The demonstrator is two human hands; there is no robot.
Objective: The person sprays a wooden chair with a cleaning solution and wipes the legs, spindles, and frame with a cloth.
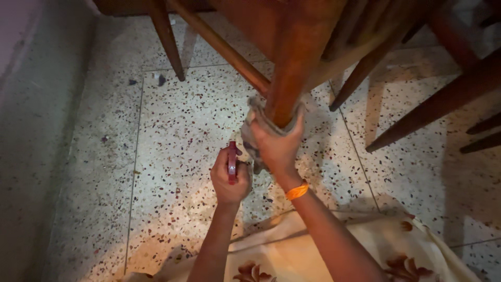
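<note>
Right hand [278, 148] fingers clamp a cloth [254, 137] around the table leg [290, 73]; left hand [230, 176] fingers grip a red tool [232, 162].

A home: terrazzo floor [182, 130], wooden chair legs [167, 39].

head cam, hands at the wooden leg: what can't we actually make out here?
- Red object in the left hand: fingers cover most of it, kind unclear.
- Foot of the wooden leg: the grey cloth and right hand hide it.
- Furniture above the leg: cut off by the top edge.
- Floral fabric: cut off by the bottom edge.
- Small specks on the terrazzo floor: too small to identify.
</note>
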